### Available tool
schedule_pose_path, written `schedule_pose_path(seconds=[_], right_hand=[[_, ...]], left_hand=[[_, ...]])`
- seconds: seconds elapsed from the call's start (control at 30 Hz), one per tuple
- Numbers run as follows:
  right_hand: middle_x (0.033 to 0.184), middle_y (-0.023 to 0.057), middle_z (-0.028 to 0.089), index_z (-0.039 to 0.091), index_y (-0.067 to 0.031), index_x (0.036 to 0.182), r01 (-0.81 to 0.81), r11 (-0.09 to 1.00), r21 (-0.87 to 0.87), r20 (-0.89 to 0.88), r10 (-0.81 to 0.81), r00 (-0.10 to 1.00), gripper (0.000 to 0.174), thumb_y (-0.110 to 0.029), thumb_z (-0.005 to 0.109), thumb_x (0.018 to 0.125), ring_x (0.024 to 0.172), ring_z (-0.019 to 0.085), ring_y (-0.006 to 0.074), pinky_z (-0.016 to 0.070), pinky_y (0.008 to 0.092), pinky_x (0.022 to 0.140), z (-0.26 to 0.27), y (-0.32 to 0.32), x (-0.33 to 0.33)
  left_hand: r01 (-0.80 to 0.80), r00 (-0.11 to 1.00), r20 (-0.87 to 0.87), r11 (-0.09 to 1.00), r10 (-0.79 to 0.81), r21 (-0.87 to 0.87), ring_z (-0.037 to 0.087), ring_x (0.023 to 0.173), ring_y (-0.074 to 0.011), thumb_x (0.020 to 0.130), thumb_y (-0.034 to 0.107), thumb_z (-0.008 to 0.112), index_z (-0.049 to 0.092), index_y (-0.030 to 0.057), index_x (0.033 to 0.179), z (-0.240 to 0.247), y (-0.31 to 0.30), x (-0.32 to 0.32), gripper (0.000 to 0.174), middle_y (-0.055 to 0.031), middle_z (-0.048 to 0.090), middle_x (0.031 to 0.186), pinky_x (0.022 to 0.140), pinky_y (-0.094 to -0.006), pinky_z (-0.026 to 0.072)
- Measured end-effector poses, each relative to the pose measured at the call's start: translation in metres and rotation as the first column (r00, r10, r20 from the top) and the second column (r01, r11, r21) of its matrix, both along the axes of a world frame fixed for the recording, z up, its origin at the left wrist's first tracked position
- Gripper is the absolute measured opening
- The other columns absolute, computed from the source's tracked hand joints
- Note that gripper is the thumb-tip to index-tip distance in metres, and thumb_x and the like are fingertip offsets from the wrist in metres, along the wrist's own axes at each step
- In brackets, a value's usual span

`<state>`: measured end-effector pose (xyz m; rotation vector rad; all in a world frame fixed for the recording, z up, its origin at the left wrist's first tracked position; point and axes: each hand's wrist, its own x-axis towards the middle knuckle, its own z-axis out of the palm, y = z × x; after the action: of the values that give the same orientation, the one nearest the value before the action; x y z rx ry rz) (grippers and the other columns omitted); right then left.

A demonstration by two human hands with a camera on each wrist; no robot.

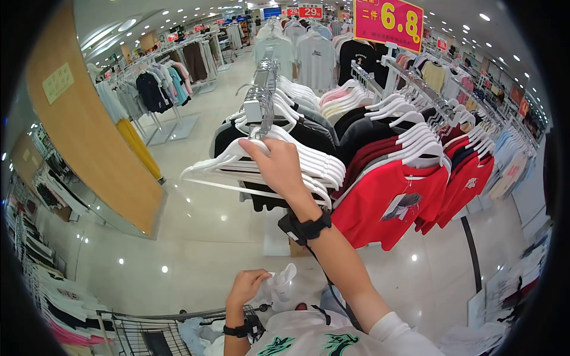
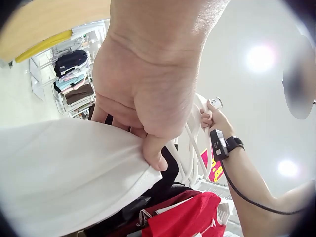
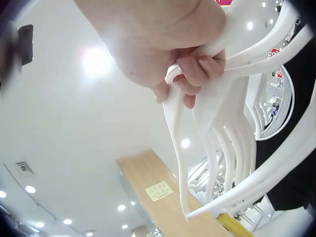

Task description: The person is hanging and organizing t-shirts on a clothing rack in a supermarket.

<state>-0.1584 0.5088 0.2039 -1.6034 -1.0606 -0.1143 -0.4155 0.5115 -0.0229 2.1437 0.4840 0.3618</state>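
At the near end of a clothes rack, my right hand (image 1: 278,165) grips a white plastic hanger (image 1: 217,164) just below its hook. Its fingers curl around the hanger's top in the right wrist view, and the front hanger (image 3: 175,129) has no garment on it. Several more bare white hangers (image 1: 317,163) hang right behind. Low in front of my body, my left hand (image 1: 246,286) pinches the edge of a white garment (image 1: 281,289). In the left wrist view this white cloth (image 2: 74,173) runs between thumb and fingers, most of it spreading left.
Red sweatshirts (image 1: 392,204) and dark tops (image 1: 356,127) hang right of the hangers. A wood-panelled pillar (image 1: 98,124) rises at left. A metal shopping cart (image 1: 145,332) with clothes stands at the lower left. A pink price sign (image 1: 389,24) tops the rack.
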Motion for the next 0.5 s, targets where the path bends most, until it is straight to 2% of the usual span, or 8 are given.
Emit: schedule_pose_path(seconds=[0.03,0.1,0.33,0.4,0.47,0.5], right_hand=[[0.061,0.0264,0.061,0.067,0.0064,0.073,0.015,1.0,0.007,0.015,-0.015,1.0,0.067,-0.057,0.066,0.094,0.06,0.062,0.0446,0.0479,0.0503,0.059,-0.001,0.003,0.0],[0.062,0.0271,0.061,0.067,0.0064,0.073,0.044,0.999,0.009,0.036,-0.044,0.998,0.067,-0.057,0.065,0.095,0.062,0.062,0.0454,0.0483,0.0509,0.06,-0.002,0.01,0.005],[0.067,0.0283,0.065,0.071,0.006,0.084,0.15,0.988,-0.032,0.137,-0.144,0.98,0.067,-0.059,0.064,0.095,0.072,0.067,0.0481,0.0518,0.0533,0.065,-0.003,0.022,0.025],[0.064,0.0261,0.062,0.072,0.0041,0.084,0.189,0.982,0.027,0.164,-0.191,0.968,0.061,-0.056,0.067,0.095,0.063,0.062,0.0461,0.0477,0.0496,0.059,-0.005,0.029,0.034],[0.068,0.0261,0.064,0.072,0.0034,0.085,0.213,0.977,-0.017,0.147,-0.208,0.967,0.057,-0.052,0.068,0.095,0.067,0.063,0.0466,0.049,0.05,0.061,-0.003,0.033,0.043],[0.068,0.0262,0.064,0.073,0.0035,0.086,0.181,0.983,0.034,0.153,-0.184,0.971,0.055,-0.05,0.068,0.095,0.067,0.063,0.0468,0.049,0.0502,0.062,-0.005,0.036,0.049]], left_hand=[[0.004,1.0,-0.003,1.0,-0.004,0.002,0.058,0.061,-0.0243,0.097,0.019,0.069,0.076,0.001,0.097,0.001,-0.001,0.001,0.019,-0.0174,0.069,0.077,0.062,-0.0334,0.0489],[0.004,0.997,-0.079,0.999,-0.006,-0.033,0.063,0.069,-0.0377,0.097,0.022,0.067,0.076,0.0051,0.098,0.003,-0.003,0.004,0.02,-0.0192,0.069,0.083,0.066,-0.0385,0.0513],[0.061,0.997,-0.039,0.997,-0.062,-0.041,0.065,0.071,-0.0369,0.098,0.024,0.066,0.076,0.0058,0.1,-0.008,-0.006,0.011,0.021,-0.0181,0.07,0.084,0.067,-0.0388,0.0518],[0.076,0.995,-0.056,0.996,-0.078,-0.037,0.065,0.071,-0.0365,0.098,0.025,0.066,0.076,0.0058,0.101,-0.009,-0.005,0.011,0.022,-0.0179,0.071,0.084,0.067,-0.0391,0.0519],[0.076,0.995,-0.059,0.997,-0.078,-0.032,0.065,0.071,-0.0364,0.099,0.025,0.066,0.076,0.0058,0.101,-0.009,-0.006,0.01,0.022,-0.018,0.071,0.084,0.067,-0.0393,0.0519],[0.078,0.995,-0.06,0.997,-0.079,-0.03,0.065,0.07,-0.0363,0.099,0.026,0.066,0.076,0.0058,0.101,-0.009,-0.006,0.01,0.023,-0.018,0.071,0.084,0.067,-0.0394,0.0519]])
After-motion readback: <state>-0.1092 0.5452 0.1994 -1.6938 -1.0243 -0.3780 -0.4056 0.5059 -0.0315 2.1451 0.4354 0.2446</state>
